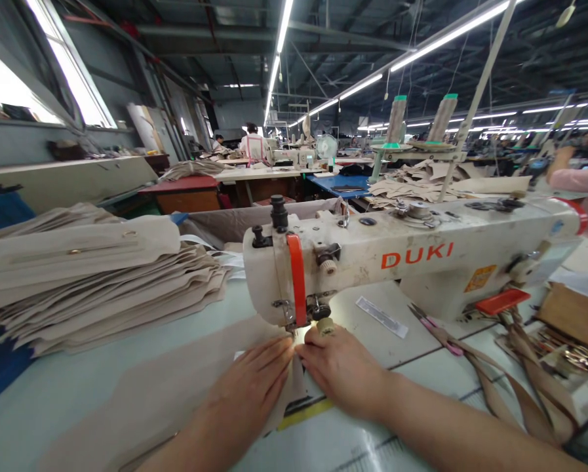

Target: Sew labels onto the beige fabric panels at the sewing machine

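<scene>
A white sewing machine [352,255] lettered DUKI stands in front of me, with its needle area lit. Beneath the needle lies a beige fabric panel [151,387], spread to the left over the table. My left hand [252,383] rests flat on this panel with its fingers stretched toward the needle. Just right of the needle, my right hand [340,367] has its fingers curled and pressed together at the panel's edge. The fingertips of both hands nearly meet there, partly hiding the fabric. A small beige round piece [326,326] shows at my right fingers; I cannot tell what it is.
A tall stack of beige fabric pieces [111,282] stands at left. Right of the needle lie a printed strip [382,316], scissors [438,331] and beige straps [500,387]. Thread cones [396,121] rise behind the machine. Another person's pink sleeve [581,183] shows at far right.
</scene>
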Available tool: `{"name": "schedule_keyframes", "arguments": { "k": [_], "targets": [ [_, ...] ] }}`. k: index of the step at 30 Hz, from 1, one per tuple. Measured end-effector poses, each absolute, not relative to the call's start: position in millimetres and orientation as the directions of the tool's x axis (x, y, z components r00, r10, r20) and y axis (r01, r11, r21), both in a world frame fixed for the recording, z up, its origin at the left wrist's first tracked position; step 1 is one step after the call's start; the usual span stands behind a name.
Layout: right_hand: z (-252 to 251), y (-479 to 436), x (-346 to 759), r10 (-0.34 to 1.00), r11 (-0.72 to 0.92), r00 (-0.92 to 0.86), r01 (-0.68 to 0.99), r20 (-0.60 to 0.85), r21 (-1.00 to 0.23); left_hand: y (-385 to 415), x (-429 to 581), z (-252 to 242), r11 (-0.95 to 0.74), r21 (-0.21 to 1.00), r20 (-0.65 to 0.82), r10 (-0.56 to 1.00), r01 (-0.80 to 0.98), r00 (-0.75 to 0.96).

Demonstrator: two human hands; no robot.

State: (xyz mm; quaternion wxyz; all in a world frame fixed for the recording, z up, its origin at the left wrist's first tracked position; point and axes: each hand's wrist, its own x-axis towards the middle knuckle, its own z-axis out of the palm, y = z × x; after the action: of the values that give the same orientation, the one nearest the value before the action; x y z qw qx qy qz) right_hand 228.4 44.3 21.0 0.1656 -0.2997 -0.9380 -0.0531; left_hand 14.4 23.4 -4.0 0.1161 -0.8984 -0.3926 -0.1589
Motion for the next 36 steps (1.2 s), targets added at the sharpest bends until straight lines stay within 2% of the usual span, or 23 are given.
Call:
{"name": "schedule_keyframes", "arguments": {
  "k": [7,17,24,31,33,36],
  "targets": [
    [15,44,230,0.579,0.8,-0.744,0.597,0.333,-0.059,23,16,-1,-0.682,-0.042,0.396,0.659,0.73,0.639],
    [17,45,231,0.577,0.801,-0.745,0.597,0.334,-0.052,32,13,-5,-0.637,-0.096,0.395,0.681,0.765,0.617],
    [14,43,233,0.575,0.796,-0.728,0.603,0.373,-0.052,40,13,-3,-0.601,-0.015,0.392,0.731,0.799,0.558],
    [12,36,237,0.516,0.844,-0.709,0.515,0.481,-0.146,-16,-7,5,-0.583,0.004,0.316,0.771,0.812,0.552],
    [10,35,238,0.49,0.865,-0.715,0.47,0.499,-0.175,-40,-13,16,-0.546,-0.011,0.353,0.782,0.838,0.514],
    [9,34,239,0.457,0.886,-0.718,0.416,0.525,-0.203,-70,-25,37,-0.364,0.027,0.578,0.765,0.931,0.283]
  ]
}}
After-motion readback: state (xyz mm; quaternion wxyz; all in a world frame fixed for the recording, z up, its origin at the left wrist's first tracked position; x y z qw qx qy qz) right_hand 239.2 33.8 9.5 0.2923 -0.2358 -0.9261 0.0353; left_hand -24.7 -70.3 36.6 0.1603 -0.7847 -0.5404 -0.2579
